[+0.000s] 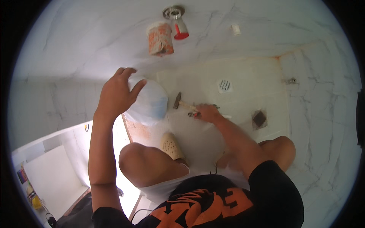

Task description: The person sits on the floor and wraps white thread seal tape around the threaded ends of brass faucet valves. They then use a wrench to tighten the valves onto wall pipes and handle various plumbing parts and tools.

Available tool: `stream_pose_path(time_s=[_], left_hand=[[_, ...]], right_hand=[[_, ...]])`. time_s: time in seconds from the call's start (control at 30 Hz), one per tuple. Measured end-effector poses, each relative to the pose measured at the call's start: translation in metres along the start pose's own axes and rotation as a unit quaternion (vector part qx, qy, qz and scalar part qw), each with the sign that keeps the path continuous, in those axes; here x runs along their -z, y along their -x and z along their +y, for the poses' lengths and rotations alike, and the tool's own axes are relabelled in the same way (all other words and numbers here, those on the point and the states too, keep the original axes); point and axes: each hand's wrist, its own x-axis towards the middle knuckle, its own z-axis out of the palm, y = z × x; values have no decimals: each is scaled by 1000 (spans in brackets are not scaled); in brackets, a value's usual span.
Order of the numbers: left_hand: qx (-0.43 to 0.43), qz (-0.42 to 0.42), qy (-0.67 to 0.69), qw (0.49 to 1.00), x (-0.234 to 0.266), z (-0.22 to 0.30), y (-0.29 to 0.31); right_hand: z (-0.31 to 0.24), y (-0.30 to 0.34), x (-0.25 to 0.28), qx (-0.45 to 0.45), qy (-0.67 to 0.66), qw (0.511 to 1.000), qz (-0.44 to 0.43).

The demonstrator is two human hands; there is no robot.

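My left hand [118,93] is raised at the wall side, thumb and fingers apart, with nothing in it. Just beyond and below it a white translucent plastic bag [152,104] sits on the floor, something pale blue showing through. My right hand [208,113] is low over the floor, its fingers curled down among some tools. A hammer [178,100] lies there, its pale handle running to my fingers. Beside them shows part of a red-handled metal tool [194,114]. What my right fingers grip is hidden under the hand.
From the marbled wall ahead project a round metal fitting [174,13], a red-tipped piece [181,35] and an orange, cement-smeared pipe [160,40]. The floor has a white drain grate [225,86] and a dark square opening [259,119]. My beige clog [172,146] stands near the bag.
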Motion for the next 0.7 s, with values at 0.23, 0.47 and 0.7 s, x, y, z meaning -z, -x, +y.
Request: stream_pose_path(time_s=[0.23, 0.47, 0.7], left_hand=[[-37, -251, 68, 965, -89, 12, -12], [31, -500, 109, 858, -184, -21, -8], [22, -439, 161, 884, -223, -30, -10]], right_hand=[[30, -5, 15, 29, -164, 986, -9], [42, -16, 35, -96, -252, 959, 82], [34, -29, 59, -163, -548, 818, 66]])
